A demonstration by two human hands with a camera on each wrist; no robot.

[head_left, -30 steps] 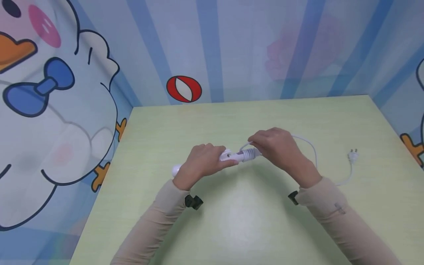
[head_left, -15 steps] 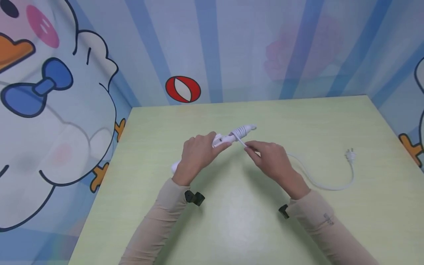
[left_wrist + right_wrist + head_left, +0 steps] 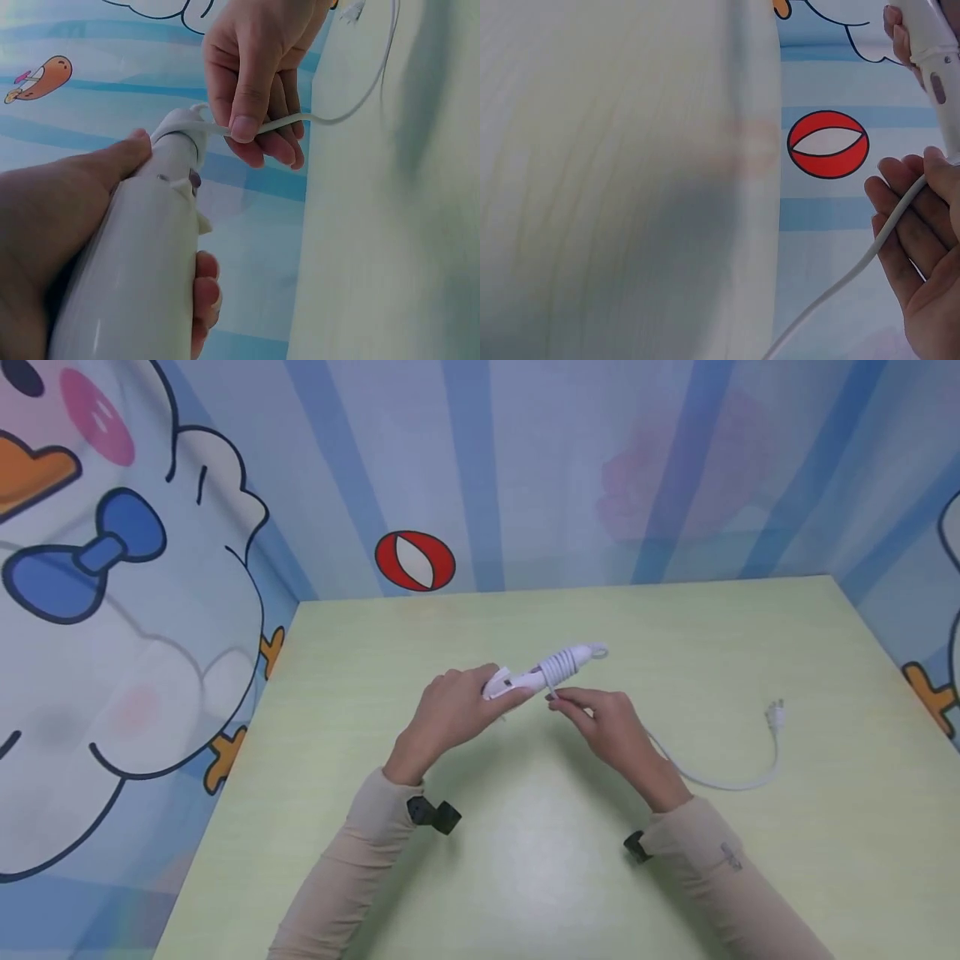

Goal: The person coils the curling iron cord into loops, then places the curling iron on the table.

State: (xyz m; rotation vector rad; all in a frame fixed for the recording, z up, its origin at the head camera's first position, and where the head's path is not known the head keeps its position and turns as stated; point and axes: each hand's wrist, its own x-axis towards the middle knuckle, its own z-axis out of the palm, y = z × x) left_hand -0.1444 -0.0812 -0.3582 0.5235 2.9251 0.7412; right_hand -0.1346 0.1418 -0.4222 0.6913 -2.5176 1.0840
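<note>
My left hand (image 3: 455, 706) grips a white curling iron (image 3: 528, 680) around its body, thumb along the near side. The iron is held above the table, its handle end with a small hanging loop (image 3: 597, 651) tilted up to the right. Several turns of white cord (image 3: 559, 667) are wrapped around the handle. Just below the turns, my right hand (image 3: 613, 731) pinches the cord between thumb and forefinger. In the left wrist view the cord (image 3: 339, 120) runs on past the right hand's fingers (image 3: 245, 129). The iron's other end is hidden behind the left hand.
The cord's loose length curves over the pale green table (image 3: 525, 877) to a two-pin plug (image 3: 776, 715) at the right. A blue striped wall (image 3: 540, 468) with cartoon prints stands behind the table's back edge, and printed walls flank both sides.
The right hand has come from above the handle to below it, bringing the cord round. The iron's handle end has tilted up, and the plug has slid slightly left.
</note>
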